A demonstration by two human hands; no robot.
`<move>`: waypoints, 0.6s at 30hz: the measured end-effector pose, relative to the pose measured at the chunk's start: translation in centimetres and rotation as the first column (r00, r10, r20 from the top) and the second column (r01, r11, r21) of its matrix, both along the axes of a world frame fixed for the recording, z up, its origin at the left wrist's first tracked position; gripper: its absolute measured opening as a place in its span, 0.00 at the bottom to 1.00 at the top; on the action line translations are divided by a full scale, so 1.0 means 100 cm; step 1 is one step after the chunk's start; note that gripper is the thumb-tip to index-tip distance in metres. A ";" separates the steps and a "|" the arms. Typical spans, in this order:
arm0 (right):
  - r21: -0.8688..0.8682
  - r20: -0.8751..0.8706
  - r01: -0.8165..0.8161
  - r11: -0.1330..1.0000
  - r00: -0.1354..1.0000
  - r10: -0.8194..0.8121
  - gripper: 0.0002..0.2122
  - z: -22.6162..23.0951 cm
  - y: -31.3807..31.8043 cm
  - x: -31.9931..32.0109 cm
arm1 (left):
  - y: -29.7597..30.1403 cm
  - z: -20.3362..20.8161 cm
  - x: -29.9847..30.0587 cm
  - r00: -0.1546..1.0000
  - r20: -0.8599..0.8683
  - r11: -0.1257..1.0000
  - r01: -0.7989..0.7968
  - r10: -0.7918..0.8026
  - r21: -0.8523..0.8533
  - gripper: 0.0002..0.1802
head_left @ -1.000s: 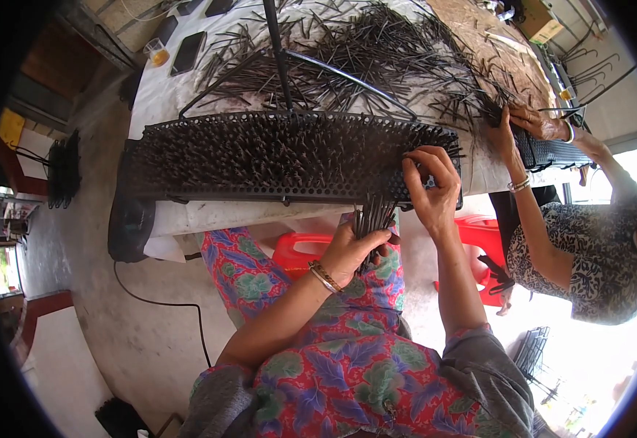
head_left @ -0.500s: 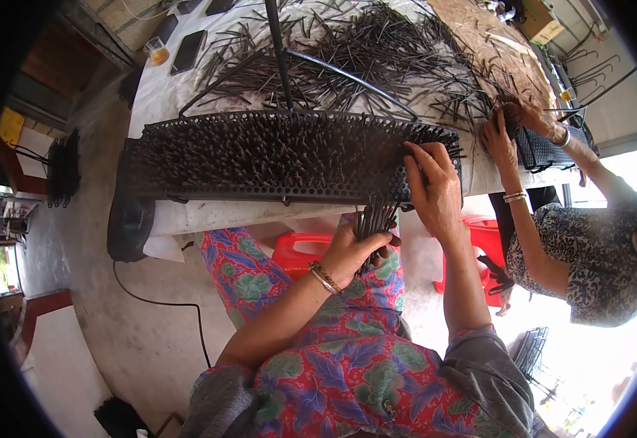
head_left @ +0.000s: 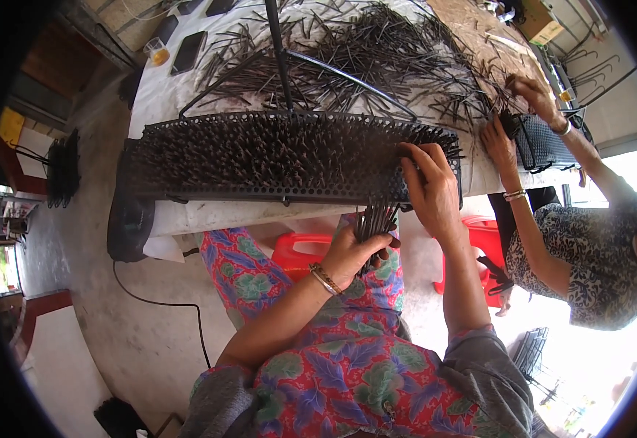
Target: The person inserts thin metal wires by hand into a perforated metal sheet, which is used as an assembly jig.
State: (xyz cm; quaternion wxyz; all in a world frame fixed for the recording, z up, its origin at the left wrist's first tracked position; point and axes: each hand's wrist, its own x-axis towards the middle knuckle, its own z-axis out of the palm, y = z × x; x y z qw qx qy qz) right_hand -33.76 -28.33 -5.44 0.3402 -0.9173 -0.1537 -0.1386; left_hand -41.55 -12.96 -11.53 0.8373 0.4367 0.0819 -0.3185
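Observation:
A long black perforated panel (head_left: 260, 195), bristling with thin dark strips pushed upright into its holes, rests along the table's near edge. Just below its front edge, my left hand (head_left: 355, 252) is closed around a bundle of thin dark strips (head_left: 375, 223), their ends pointing up. My right hand (head_left: 434, 188) reaches over the right part of the panel, with thumb and fingertips bent together among the strips there. Whatever those fingertips pinch is too small and dark to make out.
Loose dark strips (head_left: 377, 51) lie heaped on the cloth-covered table (head_left: 154, 95) behind the panel. A black upright bar (head_left: 278, 58) rises there. A phone (head_left: 188, 52) and a cup (head_left: 157, 52) sit far left. At right, a co-worker's hands (head_left: 504, 142) handle a similar panel (head_left: 545, 142).
My right hand has shifted slightly left over the panel. My left hand keeps its bundle in place. One of the co-worker's hands has lifted away from the other.

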 end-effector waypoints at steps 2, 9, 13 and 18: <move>0.037 -0.005 0.015 0.999 1.000 -0.014 0.10 0.000 0.002 0.000 | 0.000 -0.001 0.000 1.000 -0.002 1.000 -0.003 0.003 0.006 0.12; 0.037 0.003 0.000 0.999 1.000 0.000 0.10 0.001 0.007 0.003 | 0.000 -0.005 -0.002 1.000 0.010 1.000 -0.010 0.010 0.014 0.12; 0.017 -0.041 -0.023 1.000 0.999 0.024 0.10 0.005 0.004 0.007 | -0.001 -0.007 -0.003 1.000 0.013 1.000 -0.009 0.009 0.021 0.12; -0.038 0.036 -0.083 0.996 0.996 0.085 0.11 0.003 0.003 0.011 | -0.001 -0.007 -0.003 1.000 0.012 1.000 0.009 -0.010 0.015 0.12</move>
